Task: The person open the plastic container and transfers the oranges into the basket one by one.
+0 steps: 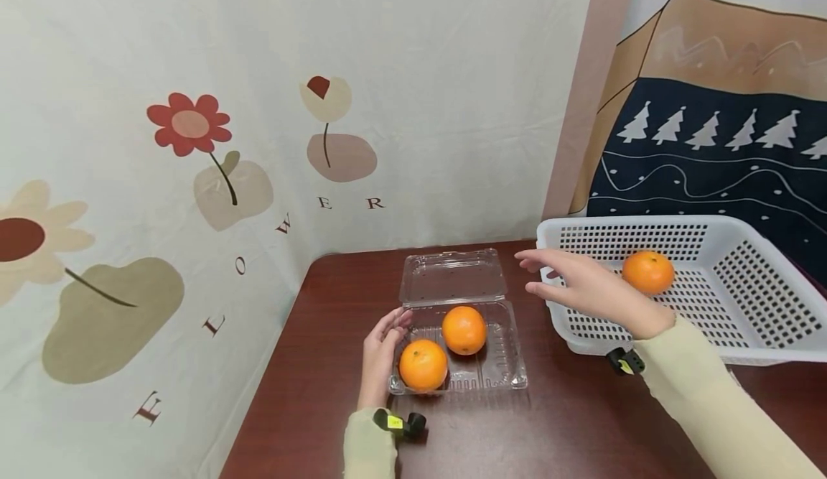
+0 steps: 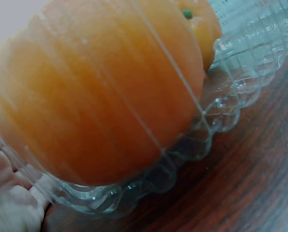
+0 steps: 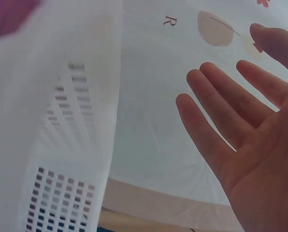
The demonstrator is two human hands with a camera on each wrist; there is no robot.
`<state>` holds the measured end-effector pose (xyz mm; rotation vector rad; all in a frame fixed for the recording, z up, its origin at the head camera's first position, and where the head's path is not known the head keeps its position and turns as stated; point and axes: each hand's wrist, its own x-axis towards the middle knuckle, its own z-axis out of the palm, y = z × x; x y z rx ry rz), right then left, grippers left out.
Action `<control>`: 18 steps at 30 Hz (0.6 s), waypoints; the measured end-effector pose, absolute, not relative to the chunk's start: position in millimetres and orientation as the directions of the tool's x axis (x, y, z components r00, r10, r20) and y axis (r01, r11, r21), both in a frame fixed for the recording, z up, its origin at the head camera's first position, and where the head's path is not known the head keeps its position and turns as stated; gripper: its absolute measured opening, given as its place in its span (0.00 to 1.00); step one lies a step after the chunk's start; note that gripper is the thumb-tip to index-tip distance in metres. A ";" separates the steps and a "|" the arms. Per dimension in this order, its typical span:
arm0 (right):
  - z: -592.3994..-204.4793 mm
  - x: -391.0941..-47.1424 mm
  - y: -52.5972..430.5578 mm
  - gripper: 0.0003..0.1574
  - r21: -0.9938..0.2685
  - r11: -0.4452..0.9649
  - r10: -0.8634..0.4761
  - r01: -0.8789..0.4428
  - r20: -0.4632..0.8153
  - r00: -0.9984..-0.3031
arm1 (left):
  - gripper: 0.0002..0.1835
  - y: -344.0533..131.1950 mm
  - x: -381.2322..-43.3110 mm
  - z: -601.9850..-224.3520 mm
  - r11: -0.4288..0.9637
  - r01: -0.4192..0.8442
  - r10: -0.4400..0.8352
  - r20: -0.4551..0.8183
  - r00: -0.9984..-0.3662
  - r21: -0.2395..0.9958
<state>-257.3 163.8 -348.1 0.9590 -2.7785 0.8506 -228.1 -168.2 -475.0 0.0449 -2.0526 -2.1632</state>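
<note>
Two oranges sit in the base of a clear plastic clamshell box (image 1: 497, 364): one orange (image 1: 423, 365) at the near left, the other orange (image 1: 464, 330) behind it to the right. The box's lid (image 1: 454, 278) lies folded back, away from me. My left hand (image 1: 381, 353) rests against the left side of the box, fingers along its wall; the left wrist view shows the near orange (image 2: 100, 96) close up through the plastic. My right hand (image 3: 250, 130) is held in the air with fingers spread and nothing in them, over the left edge of the white basket (image 1: 762, 353).
Inside the white basket lies one more orange (image 1: 648, 272). The brown table (image 1: 323, 364) carries both containers. A pale curtain with printed flowers (image 1: 452, 105) hangs behind the table, and a dark printed cloth (image 1: 711, 170) hangs behind the basket.
</note>
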 end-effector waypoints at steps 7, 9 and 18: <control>-357.6 -253.6 152.9 0.32 -0.510 0.608 -0.542 -0.609 0.294 -0.787 | 0.20 -168.9 -228.8 -476.2 -0.044 0.092 -0.138 0.085 -0.987 0.995; -359.6 -252.9 149.5 0.32 -0.530 0.591 -0.541 -0.609 0.299 -0.786 | 0.20 -169.0 -228.7 -476.1 -0.047 0.091 -0.140 0.083 -0.987 0.995; -370.8 -249.6 137.8 0.29 -0.602 0.523 -0.539 -0.603 0.315 -0.781 | 0.19 -168.2 -228.6 -476.0 -0.052 0.089 -0.140 0.081 -0.987 0.995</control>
